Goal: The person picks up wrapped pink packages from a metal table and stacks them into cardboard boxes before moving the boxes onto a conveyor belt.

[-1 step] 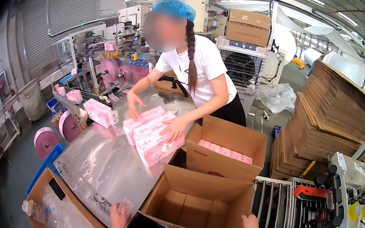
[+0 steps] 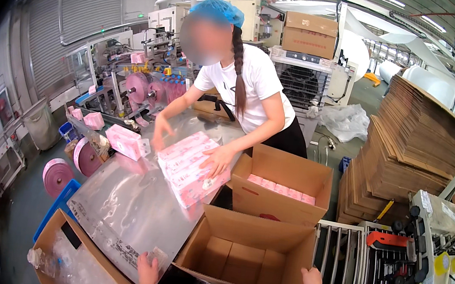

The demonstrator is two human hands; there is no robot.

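Note:
My right hand [image 2: 311, 280] grips the right-hand wall of an open cardboard box [image 2: 250, 227] in front of me. The inside of that box shows bare cardboard. At the near corner of the metal table [image 2: 128, 215], my left hand [image 2: 147, 272] has its fingers raised and apart, next to a small piece of clear film [image 2: 160, 258]. Across the table, a co-worker's hand [image 2: 219, 161] lies on a group of pink-and-white soft packs [image 2: 188, 165]. The co-worker's other hand [image 2: 163, 132] is just off their far left side.
A second box [image 2: 277, 204] behind mine holds a row of pink packs. Both stand beside a roller conveyor [image 2: 333, 258] leading right to a taping machine [image 2: 397, 267]. A box of clear plastic [image 2: 74, 260] is at lower left. Flattened cartons [image 2: 410, 140] are stacked at right.
The co-worker's hand at the left of the packs has drawn away to the left, and the packs lie closer together. My hands and the box look unmoved.

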